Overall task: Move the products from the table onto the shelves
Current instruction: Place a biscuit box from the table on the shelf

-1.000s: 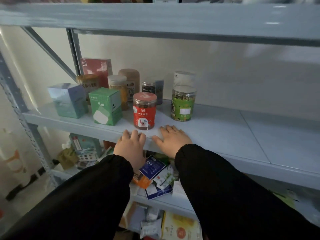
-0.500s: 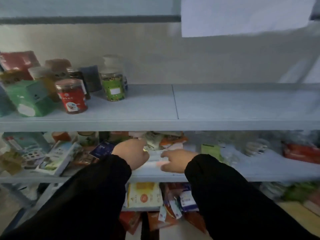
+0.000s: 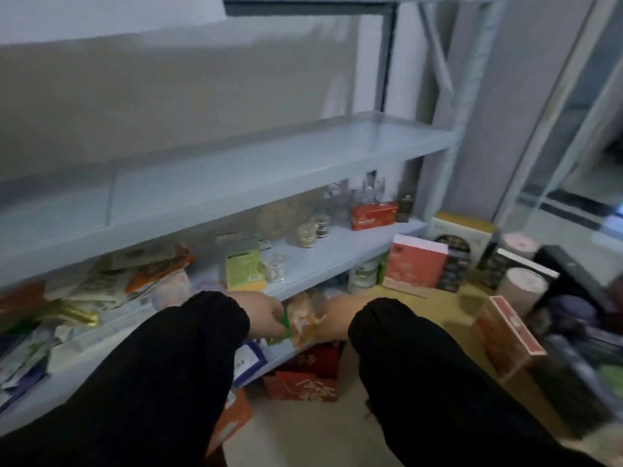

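Both my arms in black sleeves reach forward, low in front of the grey shelf unit (image 3: 276, 183). My left hand (image 3: 264, 315) and my right hand (image 3: 337, 316) hover close together at the edge of a lower shelf. Blurred green and orange packets (image 3: 296, 323) show between them; neither hand plainly holds anything. To the right, a yellowish table (image 3: 448, 306) carries products: a pink-red box (image 3: 416, 264), a red box (image 3: 509, 335), a pale cylinder (image 3: 522, 284) and dark boxes.
The middle shelf holds loose packets, a green pouch (image 3: 242, 269), small jars (image 3: 313, 230) and a red box (image 3: 372, 215). Red cartons (image 3: 303, 379) stand on the floor under the shelves. A grey upright post (image 3: 455, 136) ends the shelf unit on the right.
My view has swung right and down, from the jars on the left of the shelf to the table's products. My hands left the shelf edge and dropped lower.
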Available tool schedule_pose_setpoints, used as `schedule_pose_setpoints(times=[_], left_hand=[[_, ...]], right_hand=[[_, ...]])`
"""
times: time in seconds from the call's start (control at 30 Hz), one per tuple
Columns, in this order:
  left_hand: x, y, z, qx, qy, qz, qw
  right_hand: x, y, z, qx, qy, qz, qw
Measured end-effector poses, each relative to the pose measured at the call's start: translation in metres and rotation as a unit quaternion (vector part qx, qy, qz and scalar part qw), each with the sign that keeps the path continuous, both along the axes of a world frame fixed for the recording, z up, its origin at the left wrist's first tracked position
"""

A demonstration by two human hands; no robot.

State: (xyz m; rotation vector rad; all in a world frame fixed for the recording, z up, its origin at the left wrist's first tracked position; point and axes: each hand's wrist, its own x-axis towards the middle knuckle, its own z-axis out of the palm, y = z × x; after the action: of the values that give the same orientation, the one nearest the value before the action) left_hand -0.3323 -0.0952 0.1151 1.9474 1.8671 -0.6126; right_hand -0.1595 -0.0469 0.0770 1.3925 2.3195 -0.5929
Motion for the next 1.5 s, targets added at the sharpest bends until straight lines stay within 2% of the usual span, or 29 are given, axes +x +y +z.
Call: schedule_pose_setpoints(times=[0.27, 0.4, 0.67, 0.97, 1.27, 1.37, 1.5], left_hand=[[0.132, 0.032, -0.015, -0.035, -0.012, -0.127, 0.991], [0.163, 0.046, -0.027, -0.049, 0.004, -0.174, 0.984], [0.201, 0.113, -0.061, -0.062, -0.025, -0.208, 0.976], [0.256, 0.232, -0.068, 0.0, -0.143, -0.236, 0.961], [0.301, 0.382, -0.061, 0.077, -0.211, -0.249, 0.942], [0.321, 0.425, -0.068, 0.104, -0.21, -0.246, 0.941], [0.348, 0.473, -0.085, 0.128, -0.166, -0.274, 0.939]], right_hand=[[0.131, -0.012, -0.016, -0.039, 0.005, -0.14, 0.989], [0.158, -0.014, -0.023, -0.051, 0.01, -0.174, 0.983], [0.203, 0.017, -0.03, -0.052, 0.013, -0.23, 0.972], [0.248, 0.109, -0.028, -0.026, 0.005, -0.288, 0.957], [0.27, 0.209, -0.034, -0.041, 0.019, -0.316, 0.948], [0.277, 0.23, -0.046, -0.055, 0.019, -0.334, 0.941], [0.287, 0.244, -0.065, -0.072, 0.024, -0.357, 0.931]])
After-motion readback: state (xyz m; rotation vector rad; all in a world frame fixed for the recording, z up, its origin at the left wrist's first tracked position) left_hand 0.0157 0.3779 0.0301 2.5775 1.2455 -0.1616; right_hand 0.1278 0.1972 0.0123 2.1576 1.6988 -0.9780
